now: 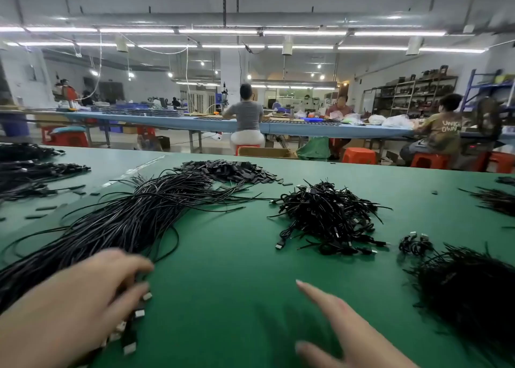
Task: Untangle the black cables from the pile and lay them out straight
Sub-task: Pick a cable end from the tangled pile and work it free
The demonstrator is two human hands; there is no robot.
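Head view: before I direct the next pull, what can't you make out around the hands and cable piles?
- Left hand: motion-blurred, covers the near connector ends of the straight cable bundle; grip unclear.
- Right hand: blurred, wrist cut by the bottom edge.
- Dark pile at right: blurred, strands indistinguishable, cut by the right edge.
- Tangled pile: individual cables too fine to trace.
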